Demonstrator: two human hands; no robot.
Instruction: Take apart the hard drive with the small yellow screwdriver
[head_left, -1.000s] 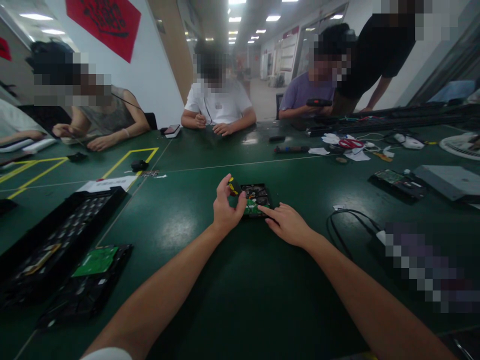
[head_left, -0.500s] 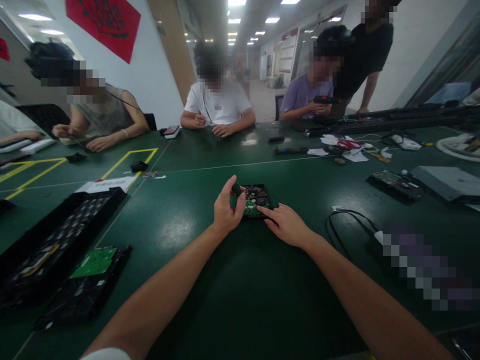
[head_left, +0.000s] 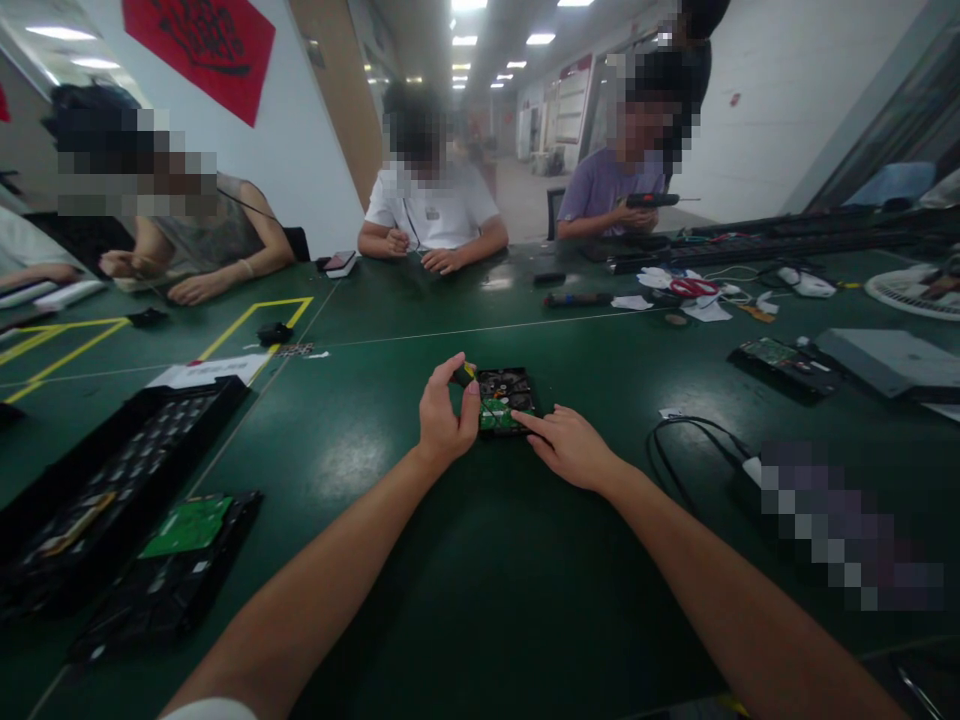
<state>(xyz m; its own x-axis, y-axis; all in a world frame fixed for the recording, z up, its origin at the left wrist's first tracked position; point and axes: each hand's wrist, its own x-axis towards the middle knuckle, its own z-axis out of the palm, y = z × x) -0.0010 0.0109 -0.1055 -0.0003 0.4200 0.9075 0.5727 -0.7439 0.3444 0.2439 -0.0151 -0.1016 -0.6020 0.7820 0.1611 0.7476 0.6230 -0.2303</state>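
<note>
A small black device with a green circuit board (head_left: 495,412) lies flat on the green table in front of me. My left hand (head_left: 448,412), at its left side, pinches a screwdriver (head_left: 465,375) by its black and yellow handle between thumb and fingers. A thin dark shaft seems to slope from the handle down toward the board, though its tip is too small to make out. From the right, my right hand (head_left: 566,440) rests its stretched index fingertip on the board. The other fingers of that hand are partly curled, and it holds nothing.
At left lie a long black tray-like housing (head_left: 112,480) and a larger black unit with a green board (head_left: 169,560). On the right are a cable (head_left: 675,425), another circuit-board unit (head_left: 784,368) and a grey box (head_left: 892,360). Several people sit across the table.
My left hand and the screwdriver have shifted slightly left, and the handle tilts more, showing its yellow part. My right fingertip stays on the board. Across the table, the standing person has moved.
</note>
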